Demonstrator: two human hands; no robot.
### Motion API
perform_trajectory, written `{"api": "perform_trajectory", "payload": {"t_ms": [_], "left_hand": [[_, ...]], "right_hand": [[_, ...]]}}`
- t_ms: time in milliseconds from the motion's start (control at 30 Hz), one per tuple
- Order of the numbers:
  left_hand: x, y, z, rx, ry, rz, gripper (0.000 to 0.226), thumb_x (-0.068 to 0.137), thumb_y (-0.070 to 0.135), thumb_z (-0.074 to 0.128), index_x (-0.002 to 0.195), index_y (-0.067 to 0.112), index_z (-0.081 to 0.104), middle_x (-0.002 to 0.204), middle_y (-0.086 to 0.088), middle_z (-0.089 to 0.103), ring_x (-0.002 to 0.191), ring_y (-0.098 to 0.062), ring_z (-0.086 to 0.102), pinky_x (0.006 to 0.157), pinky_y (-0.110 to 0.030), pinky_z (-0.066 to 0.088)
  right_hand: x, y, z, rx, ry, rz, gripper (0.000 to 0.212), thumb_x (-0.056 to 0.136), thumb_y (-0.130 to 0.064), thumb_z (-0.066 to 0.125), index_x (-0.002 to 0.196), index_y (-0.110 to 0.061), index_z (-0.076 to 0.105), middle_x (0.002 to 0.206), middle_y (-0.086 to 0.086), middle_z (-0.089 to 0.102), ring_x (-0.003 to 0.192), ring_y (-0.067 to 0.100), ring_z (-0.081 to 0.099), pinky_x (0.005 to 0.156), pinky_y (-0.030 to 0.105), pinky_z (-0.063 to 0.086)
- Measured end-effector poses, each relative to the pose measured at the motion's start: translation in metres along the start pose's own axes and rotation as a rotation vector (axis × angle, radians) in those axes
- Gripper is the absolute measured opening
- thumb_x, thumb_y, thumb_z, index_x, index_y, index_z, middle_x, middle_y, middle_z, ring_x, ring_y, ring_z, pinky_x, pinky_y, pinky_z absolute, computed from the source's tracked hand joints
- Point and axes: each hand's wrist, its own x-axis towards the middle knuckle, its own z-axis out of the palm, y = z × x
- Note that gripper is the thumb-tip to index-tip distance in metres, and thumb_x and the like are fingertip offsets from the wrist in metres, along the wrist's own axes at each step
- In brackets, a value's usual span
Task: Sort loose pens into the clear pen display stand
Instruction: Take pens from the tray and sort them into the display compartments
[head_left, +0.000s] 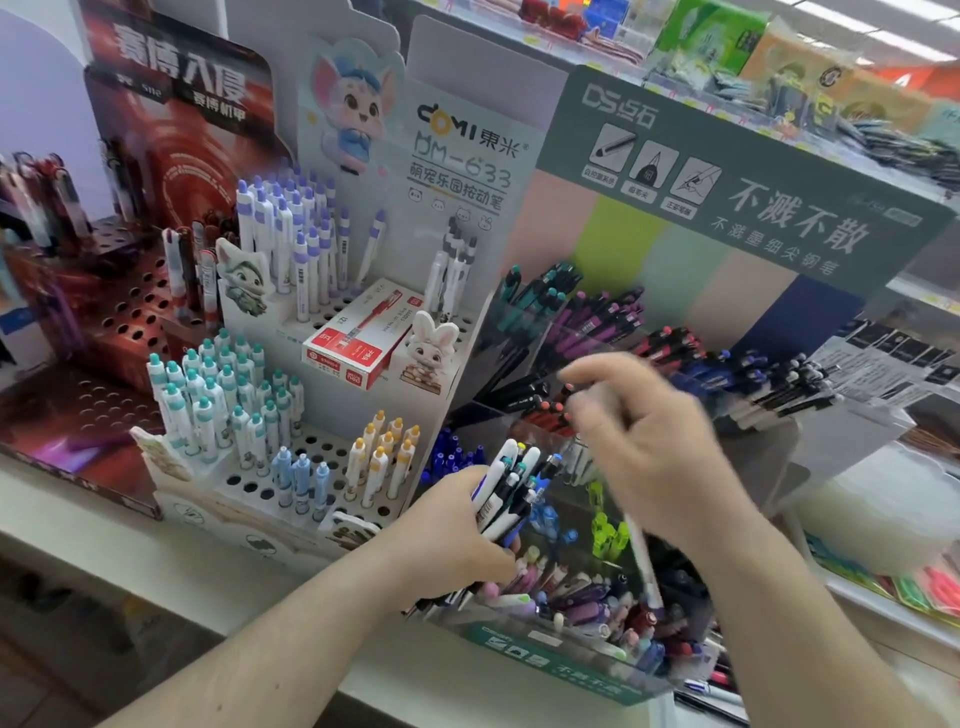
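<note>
**A:** Where's the action?

**B:** Dead centre, over the clear pen display stand. The left hand has its grip clenched round a bundle of loose pens, clickers fanned up towards one o'clock.

**A:** And the right?

**B:** The right hand sits at three o'clock of that bundle, blurred. Its grip pinches a single white pen, the barrel running down towards six o'clock into the stand's front compartment.

**A:** What's in that compartment?

**B:** A heap of mixed pens, pink, purple and dark red, lying loose. Behind them, at twelve o'clock, the tiers hold teal pens, purple pens and blue pens, slanted in rows.

**A:** And at nine o'clock?

**B:** A white cardboard pen rack, pens standing upright in its holes, with a red pen box lying on its middle step. All of it rests on the pale bench.
</note>
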Motion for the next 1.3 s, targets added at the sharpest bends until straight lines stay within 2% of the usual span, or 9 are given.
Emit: {"api": "perform_trajectory", "payload": {"t_ms": [67, 167, 267, 467, 867, 1000, 1133, 1233, 1300], "left_hand": [[0.002, 0.004, 0.004, 0.014, 0.015, -0.001, 0.036, 0.078, 0.000, 0.069, 0.092, 0.029, 0.053, 0.063, 0.006, 0.053, 0.042, 0.001, 0.047, 0.046, -0.015, 0.041], [0.003, 0.006, 0.006, 0.029, 0.009, 0.009, 0.038, 0.077, 0.002, 0.068, 0.098, 0.030, 0.053, 0.068, 0.003, 0.056, 0.046, -0.001, 0.050, 0.049, -0.017, 0.044], [0.004, 0.005, 0.006, 0.039, 0.019, -0.003, 0.036, 0.074, 0.003, 0.070, 0.098, 0.025, 0.054, 0.076, 0.000, 0.060, 0.057, -0.006, 0.056, 0.058, -0.022, 0.049], [0.003, 0.010, 0.008, 0.032, -0.019, 0.031, 0.037, 0.073, 0.002, 0.070, 0.094, 0.028, 0.054, 0.063, 0.012, 0.060, 0.054, -0.003, 0.057, 0.053, -0.017, 0.045], [0.007, 0.014, 0.009, 0.115, -0.053, 0.061, 0.036, 0.071, 0.007, 0.073, 0.095, 0.028, 0.057, 0.072, 0.003, 0.060, 0.060, -0.012, 0.059, 0.060, -0.030, 0.055], [0.006, 0.014, 0.010, 0.110, -0.055, 0.042, 0.041, 0.075, 0.004, 0.073, 0.102, 0.031, 0.056, 0.071, 0.005, 0.062, 0.055, -0.010, 0.059, 0.053, -0.024, 0.050], [0.005, 0.009, 0.015, 0.007, -0.010, 0.000, 0.032, 0.079, 0.002, 0.070, 0.099, 0.023, 0.057, 0.070, 0.008, 0.062, 0.049, 0.000, 0.054, 0.051, -0.017, 0.046], [0.011, 0.008, 0.015, -0.032, 0.055, -0.019, 0.026, 0.078, 0.005, 0.073, 0.095, 0.020, 0.060, 0.073, 0.010, 0.065, 0.062, 0.000, 0.060, 0.061, -0.017, 0.048], [0.014, 0.008, 0.015, -0.051, 0.079, -0.025, 0.024, 0.077, 0.006, 0.072, 0.094, 0.018, 0.061, 0.078, 0.005, 0.066, 0.067, -0.004, 0.061, 0.064, -0.018, 0.047]], "right_hand": [[0.001, -0.002, 0.009, -0.265, -0.274, -0.018, 0.025, 0.097, -0.036, 0.059, 0.122, -0.035, 0.059, 0.080, -0.020, 0.068, 0.066, 0.001, 0.059, 0.063, 0.022, 0.051], [0.006, -0.003, 0.020, -0.474, -0.410, -0.029, 0.035, 0.095, -0.043, 0.062, 0.128, -0.030, 0.063, 0.114, -0.010, 0.070, 0.097, 0.009, 0.063, 0.086, 0.031, 0.052], [0.005, -0.002, 0.025, -0.400, -0.420, -0.018, 0.020, 0.093, -0.038, 0.066, 0.110, -0.027, 0.071, 0.099, -0.010, 0.071, 0.088, 0.009, 0.063, 0.080, 0.034, 0.054], [0.002, 0.002, 0.019, -0.119, -0.331, 0.096, 0.006, 0.088, -0.030, 0.074, 0.083, -0.028, 0.073, 0.070, -0.022, 0.062, 0.064, -0.004, 0.057, 0.057, 0.013, 0.042], [-0.004, 0.007, -0.008, 0.066, -0.192, 0.160, 0.012, 0.088, -0.024, 0.075, 0.076, -0.025, 0.074, 0.070, -0.009, 0.065, 0.059, 0.003, 0.053, 0.059, 0.016, 0.046], [-0.002, 0.013, -0.037, 0.125, 0.013, 0.198, 0.013, 0.089, -0.027, 0.072, 0.076, -0.027, 0.071, 0.067, -0.009, 0.060, 0.059, 0.010, 0.050, 0.057, 0.014, 0.045], [-0.002, 0.031, -0.056, 0.371, 0.279, 0.277, 0.024, 0.098, -0.019, 0.062, 0.075, -0.024, 0.062, 0.062, -0.002, 0.056, 0.059, 0.021, 0.045, 0.062, 0.039, 0.042], [-0.003, 0.037, -0.053, 0.676, 0.473, 0.375, 0.024, 0.098, -0.002, 0.052, 0.080, -0.018, 0.052, 0.076, 0.016, 0.069, 0.052, 0.018, 0.050, 0.048, 0.028, 0.040], [-0.003, 0.046, -0.054, 0.796, 0.684, 0.457, 0.023, 0.097, -0.001, 0.051, 0.083, -0.019, 0.051, 0.069, 0.007, 0.065, 0.051, 0.011, 0.054, 0.048, 0.022, 0.043]]}}
